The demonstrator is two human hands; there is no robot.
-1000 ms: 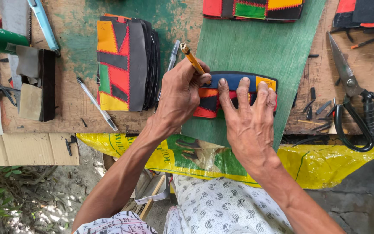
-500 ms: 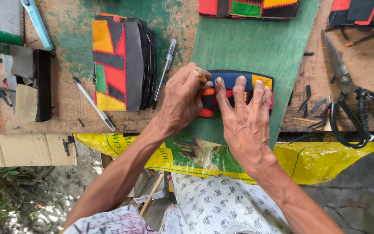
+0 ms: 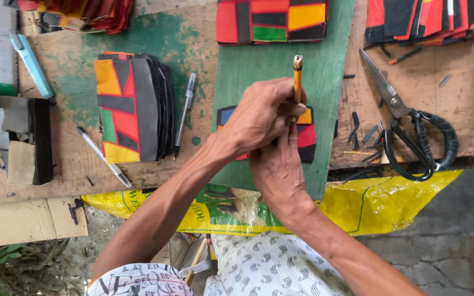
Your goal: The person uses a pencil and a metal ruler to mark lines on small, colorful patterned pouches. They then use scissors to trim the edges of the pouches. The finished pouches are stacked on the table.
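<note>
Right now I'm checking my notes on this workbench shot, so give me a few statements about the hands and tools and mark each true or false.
1. The left hand holds a yellow-handled tool upright. True.
2. The right hand lies on a multicoloured patchwork piece on the green board. True.
3. The scissors are in the right hand's grip. False: they lie untouched on the wooden bench, right of the board.
4. A stack of patchwork pieces stands left of the green board. True.
5. Both pens lie on the green board. False: the two pens lie on the wood beside the stack.
</note>
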